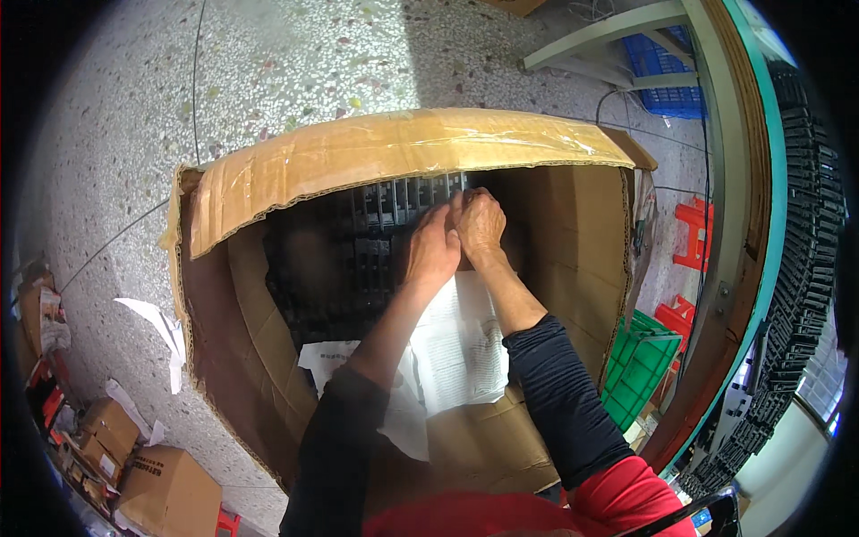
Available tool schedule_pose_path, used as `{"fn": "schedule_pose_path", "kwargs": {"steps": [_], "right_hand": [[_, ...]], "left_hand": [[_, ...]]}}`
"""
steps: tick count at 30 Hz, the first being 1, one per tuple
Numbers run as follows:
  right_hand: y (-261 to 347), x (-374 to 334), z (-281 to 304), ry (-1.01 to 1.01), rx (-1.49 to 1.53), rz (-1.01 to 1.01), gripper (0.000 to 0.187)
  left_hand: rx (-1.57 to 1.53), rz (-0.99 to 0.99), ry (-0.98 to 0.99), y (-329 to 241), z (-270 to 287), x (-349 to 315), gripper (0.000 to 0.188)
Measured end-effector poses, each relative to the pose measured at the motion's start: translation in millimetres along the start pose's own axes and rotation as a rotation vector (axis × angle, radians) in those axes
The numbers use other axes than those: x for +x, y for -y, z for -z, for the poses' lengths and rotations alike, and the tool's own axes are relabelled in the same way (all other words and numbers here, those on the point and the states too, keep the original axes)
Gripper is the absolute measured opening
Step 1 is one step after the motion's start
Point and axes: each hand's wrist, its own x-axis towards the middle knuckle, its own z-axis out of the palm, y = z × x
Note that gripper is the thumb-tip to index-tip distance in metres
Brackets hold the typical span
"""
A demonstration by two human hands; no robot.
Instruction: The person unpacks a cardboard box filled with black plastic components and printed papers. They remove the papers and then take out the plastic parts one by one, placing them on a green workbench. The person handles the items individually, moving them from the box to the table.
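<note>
Both forearms reach down into the large cardboard box (268, 358), over white printed paper sheets (461, 345); the left hand (431, 251) and right hand (480, 225) rest side by side, fingers curled onto the stacked black plastic parts (376, 224) deep inside; whether either actually grips one, I cannot tell.

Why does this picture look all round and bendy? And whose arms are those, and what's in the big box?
The camera sits on a person's head and looks down, and its very wide lens bends straight edges. The two arms in black sleeves are that person's own. Both reach into a big cardboard box standing open on a speckled floor. The left hand and right hand are side by side, touching a stack of black plastic parts packed inside. Whether they actually grip one, I cannot tell. White printed paper sheets lie in the box under the arms. Smaller cardboard boxes sit on the left, green crates on the right.
</note>
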Motion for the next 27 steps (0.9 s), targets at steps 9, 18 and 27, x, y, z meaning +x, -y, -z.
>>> {"fn": "schedule_pose_path", "kwargs": {"steps": [9, 18, 27], "right_hand": [[5, 4, 11, 0.143, 0.035, -0.034, 0.031], [22, 14, 40, 0.292, 0.102, -0.272, 0.052], [16, 15, 15, 0.27, -0.122, 0.002, 0.046]], "left_hand": [[-0.086, 0.016, 0.003, -9, -1, 1, 0.048], [-0.227, 0.055, -0.039, 6, -26, 4, 0.063], [-0.181, 0.031, -0.055, -5, -9, -5, 0.052]]}}
